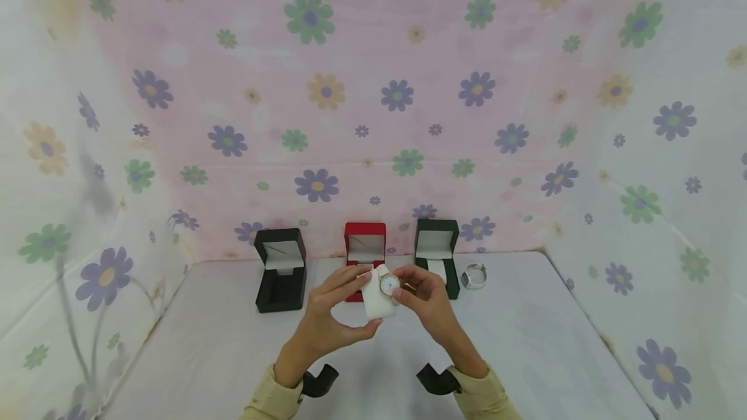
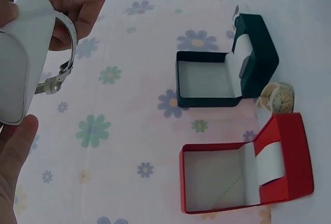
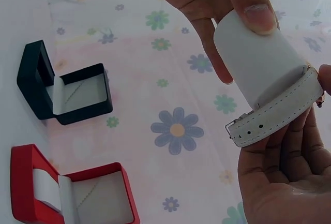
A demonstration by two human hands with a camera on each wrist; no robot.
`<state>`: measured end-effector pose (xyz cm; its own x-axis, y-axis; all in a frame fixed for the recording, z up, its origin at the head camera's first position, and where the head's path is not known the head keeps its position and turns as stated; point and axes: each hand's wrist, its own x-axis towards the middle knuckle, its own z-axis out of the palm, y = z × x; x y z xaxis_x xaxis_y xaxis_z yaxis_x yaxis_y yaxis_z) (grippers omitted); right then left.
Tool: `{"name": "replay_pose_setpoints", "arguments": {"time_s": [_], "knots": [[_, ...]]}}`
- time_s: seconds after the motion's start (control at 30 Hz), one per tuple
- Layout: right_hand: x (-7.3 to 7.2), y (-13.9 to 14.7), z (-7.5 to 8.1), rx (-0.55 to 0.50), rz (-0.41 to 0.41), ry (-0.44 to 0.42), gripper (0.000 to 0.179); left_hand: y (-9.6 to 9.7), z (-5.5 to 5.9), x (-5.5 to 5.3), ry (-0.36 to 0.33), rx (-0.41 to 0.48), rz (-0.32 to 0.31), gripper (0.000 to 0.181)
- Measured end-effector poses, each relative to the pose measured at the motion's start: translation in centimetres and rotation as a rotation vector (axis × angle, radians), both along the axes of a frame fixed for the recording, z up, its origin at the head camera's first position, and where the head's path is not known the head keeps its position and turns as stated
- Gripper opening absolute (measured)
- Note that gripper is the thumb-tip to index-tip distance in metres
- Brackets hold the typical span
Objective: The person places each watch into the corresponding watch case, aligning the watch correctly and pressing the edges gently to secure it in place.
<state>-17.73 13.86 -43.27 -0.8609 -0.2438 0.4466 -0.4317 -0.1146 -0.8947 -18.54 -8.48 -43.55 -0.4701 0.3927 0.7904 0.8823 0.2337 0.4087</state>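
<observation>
**Watch (image 1: pixel 390 284) held at white cushion (image 1: pixel 378 307)**

Cushion pinched by L hand (image 1: pixel 323 315); watch pinched by R hand (image 1: pixel 430 302) at cushion's far right, nearer than red box (image 1: pixel 365 228). Prob. light; strap (image 3: pixel 282 108) pliant, face (image 1: pixel 389 286) fragile, best gripped by rim (image 1: pixel 381 286).

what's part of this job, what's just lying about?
In the job:
held watch
white cushion
black box, probably: no cushion seen inside

Apparently lying about:
red box
green box
second watch
third watch, between those boxes
</observation>
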Motion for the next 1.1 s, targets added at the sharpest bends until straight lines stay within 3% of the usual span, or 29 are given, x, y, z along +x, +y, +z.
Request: {"name": "replay_pose_setpoints", "arguments": {"time_s": [0.2,0.33,0.5,0.63,0.9,1.1], "knots": [[0.0,0.3,-0.4,0.022,0.005,0.018,0.025,0.2,-0.2,0.0,-0.020,0.022,0.005,0.074],[0.0,0.4,-0.8,0.043,0.004,0.093,0.025,0.3,-0.2,0.1,-0.035,0.042,0.002,0.072],[0.0,0.7,-1.2,0.066,0.023,0.183,0.041,0.3,-0.1,0.0,-0.047,0.049,0.019,0.070],[0.0,0.8,-1.5,0.075,0.042,0.193,0.055,0.2,-0.2,0.0,-0.054,0.061,0.039,0.070],[0.2,0.5,-2.0,0.032,-0.031,0.238,0.056,0.3,-0.4,-0.1,-0.049,0.072,0.048,0.069],[0.4,0.4,-2.0,-0.002,-0.060,0.283,0.059,0.1,-0.3,0.0,-0.057,0.053,-0.001,0.078]]}}
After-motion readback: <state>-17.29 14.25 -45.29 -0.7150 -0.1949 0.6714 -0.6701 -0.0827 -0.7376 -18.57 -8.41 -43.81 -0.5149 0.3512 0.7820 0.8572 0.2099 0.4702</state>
